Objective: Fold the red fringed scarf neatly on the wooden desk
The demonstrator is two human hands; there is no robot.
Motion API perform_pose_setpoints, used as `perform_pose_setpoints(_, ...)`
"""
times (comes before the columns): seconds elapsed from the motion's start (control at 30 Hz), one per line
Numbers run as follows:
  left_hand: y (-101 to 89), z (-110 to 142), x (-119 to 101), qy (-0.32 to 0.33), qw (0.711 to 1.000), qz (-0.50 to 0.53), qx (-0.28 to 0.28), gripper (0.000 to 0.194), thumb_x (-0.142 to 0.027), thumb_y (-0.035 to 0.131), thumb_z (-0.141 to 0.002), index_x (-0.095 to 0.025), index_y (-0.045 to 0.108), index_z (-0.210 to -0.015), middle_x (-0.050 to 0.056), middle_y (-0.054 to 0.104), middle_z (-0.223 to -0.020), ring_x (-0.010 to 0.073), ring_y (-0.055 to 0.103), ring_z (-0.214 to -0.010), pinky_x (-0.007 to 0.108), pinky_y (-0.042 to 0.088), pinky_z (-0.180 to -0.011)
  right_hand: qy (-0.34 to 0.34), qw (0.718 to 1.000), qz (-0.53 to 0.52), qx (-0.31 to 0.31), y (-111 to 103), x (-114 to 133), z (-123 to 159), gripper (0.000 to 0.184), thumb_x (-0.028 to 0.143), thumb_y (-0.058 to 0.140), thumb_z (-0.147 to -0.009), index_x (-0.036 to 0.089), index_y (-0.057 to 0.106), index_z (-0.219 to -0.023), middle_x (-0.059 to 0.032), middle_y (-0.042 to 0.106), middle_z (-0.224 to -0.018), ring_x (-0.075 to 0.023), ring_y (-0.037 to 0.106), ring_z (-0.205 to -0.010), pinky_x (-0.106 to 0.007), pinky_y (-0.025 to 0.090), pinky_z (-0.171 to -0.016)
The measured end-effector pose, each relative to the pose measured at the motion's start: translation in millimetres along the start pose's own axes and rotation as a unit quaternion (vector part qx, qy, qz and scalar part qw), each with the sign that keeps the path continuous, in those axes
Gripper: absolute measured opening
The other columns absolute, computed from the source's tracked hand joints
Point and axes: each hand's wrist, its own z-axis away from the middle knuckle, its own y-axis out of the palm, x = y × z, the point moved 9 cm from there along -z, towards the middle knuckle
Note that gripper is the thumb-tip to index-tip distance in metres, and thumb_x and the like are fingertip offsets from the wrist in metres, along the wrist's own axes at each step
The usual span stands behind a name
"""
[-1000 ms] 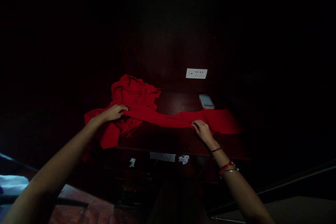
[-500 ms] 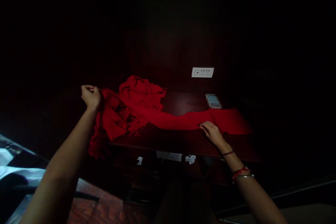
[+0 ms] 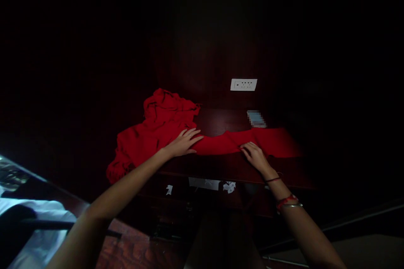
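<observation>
A long red scarf point(image 3: 216, 145) lies across the dark table as a strip that runs out flat to the right. Its left part is a loose rumpled heap point(image 3: 170, 111), with fringe hanging at the near left edge. My left hand point(image 3: 184, 142) rests on the strip beside the heap, fingers spread and palm down. Closed at the strip's near edge, my right hand point(image 3: 255, 156) pinches the cloth between thumb and fingers.
Behind the strip lies a blurred-out flat rectangular object point(image 3: 256, 119). A white socket plate point(image 3: 243, 85) is on the back wall. Below the table's front edge are white paper-like scraps point(image 3: 229, 187). Pale cloth and a dark bar point(image 3: 47, 224) show at lower left.
My left hand has let go of the scarf's raised left part and come right, opening flat onto the strip. The left part has dropped onto the table. My right hand stays in place.
</observation>
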Motion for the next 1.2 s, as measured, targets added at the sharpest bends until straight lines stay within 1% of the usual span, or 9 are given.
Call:
perform_pose_setpoints(0.13, 18.2, -49, -19, 0.016, 0.998, 0.065, 0.001, 0.054, -0.041, 0.050, -0.078, -0.018, 0.034, -0.124, 0.011, 0.034, -0.131, 0.0259, 0.021, -0.124, 0.045, 0.019, -0.099, -0.004, 1.000, 0.002, -0.021, -4, 2, 1, 0.021, 0.025, 0.037, -0.085, 0.018, 0.056, -0.082, -0.0069, 0.059, -0.079, -0.0176, 0.053, -0.076, -0.032, 0.044, -0.071)
perform_pose_setpoints(0.27, 32.6, -76, -45, 0.076, 0.989, 0.117, 0.055, 0.027, -0.026, 0.049, -0.079, -0.017, 0.050, -0.105, 0.007, 0.054, -0.109, 0.0188, 0.045, -0.106, 0.032, 0.033, -0.091, -0.017, 0.999, 0.004, -0.032, -5, 4, 2, 0.021, 0.025, 0.037, -0.085, 0.018, 0.056, -0.082, -0.0065, 0.059, -0.078, -0.0178, 0.053, -0.074, -0.032, 0.044, -0.069)
perform_pose_setpoints(0.37, 25.9, -70, -60, 0.096, 0.989, 0.109, 0.035, 0.016, -0.018, 0.043, -0.081, -0.016, 0.054, -0.093, 0.006, 0.056, -0.098, 0.0157, 0.051, -0.093, 0.026, 0.038, -0.082, -0.021, 0.999, 0.002, -0.037, -6, 6, 2, 0.020, 0.024, 0.037, -0.085, 0.018, 0.056, -0.083, -0.0066, 0.059, -0.078, -0.0178, 0.052, -0.075, -0.032, 0.044, -0.070)
perform_pose_setpoints(0.5, 11.5, -45, -71, 0.114, 0.988, 0.100, 0.007, 0.020, -0.016, 0.036, -0.084, -0.018, 0.054, -0.092, 0.005, 0.050, -0.110, 0.0138, 0.049, -0.097, 0.023, 0.040, -0.079, -0.028, 0.999, 0.001, -0.029, -5, 11, 3, 0.019, 0.023, 0.038, -0.085, 0.017, 0.056, -0.084, -0.0069, 0.059, -0.079, -0.0180, 0.052, -0.076, -0.032, 0.043, -0.071)
perform_pose_setpoints(0.63, 18.2, -32, -68, 0.107, 0.993, 0.041, 0.037, 0.019, -0.016, 0.041, -0.081, -0.017, 0.055, -0.092, 0.007, 0.040, -0.125, 0.0196, 0.042, -0.108, 0.027, 0.040, -0.080, -0.038, 0.999, -0.002, -0.009, -3, 16, 3, 0.020, 0.022, 0.037, -0.085, 0.018, 0.057, -0.085, -0.0065, 0.060, -0.081, -0.0181, 0.052, -0.077, -0.033, 0.042, -0.072)
perform_pose_setpoints(0.8, 24.5, -37, -53, 0.068, 0.997, -0.018, 0.011, 0.036, -0.032, 0.055, -0.073, -0.017, 0.051, -0.106, 0.011, 0.035, -0.129, 0.0284, 0.031, -0.117, 0.037, 0.035, -0.086, -0.034, 0.999, -0.007, -0.015, -6, 15, 3, 0.022, 0.023, 0.036, -0.085, 0.019, 0.057, -0.086, -0.0064, 0.060, -0.081, -0.0182, 0.052, -0.078, -0.033, 0.043, -0.072)
perform_pose_setpoints(0.97, 23.2, -48, -38, 0.039, 0.998, -0.039, 0.000, 0.023, -0.028, 0.048, -0.079, -0.016, 0.055, -0.099, 0.007, 0.055, -0.109, 0.0200, 0.047, -0.103, 0.035, 0.030, -0.086, -0.028, 0.999, 0.005, -0.040, -10, 14, 4, 0.021, 0.021, 0.037, -0.084, 0.018, 0.058, -0.085, -0.0068, 0.059, -0.079, -0.0181, 0.053, -0.077, -0.033, 0.043, -0.071)
perform_pose_setpoints(1.1, 4.1, -52, -31, 0.029, 0.998, -0.028, -0.051, 0.021, -0.024, 0.037, -0.086, -0.017, 0.057, -0.090, 0.003, 0.060, -0.099, 0.0138, 0.052, -0.091, 0.031, 0.030, -0.085, -0.021, 0.998, 0.018, -0.061, -12, 11, 3, 0.020, 0.021, 0.038, -0.084, 0.018, 0.057, -0.086, -0.0071, 0.059, -0.079, -0.0183, 0.052, -0.077, -0.033, 0.044, -0.073)
perform_pose_setpoints(1.2, -2.8, -49, -37, 0.051, 0.996, -0.053, -0.055, 0.021, -0.021, 0.036, -0.086, -0.015, 0.056, -0.084, 0.004, 0.060, -0.094, 0.0129, 0.054, -0.082, 0.028, 0.035, -0.078, -0.020, 0.997, 0.016, -0.073, -13, 10, 3, 0.020, 0.021, 0.038, -0.084, 0.018, 0.057, -0.088, -0.0072, 0.059, -0.080, -0.0183, 0.053, -0.077, -0.034, 0.044, -0.074)
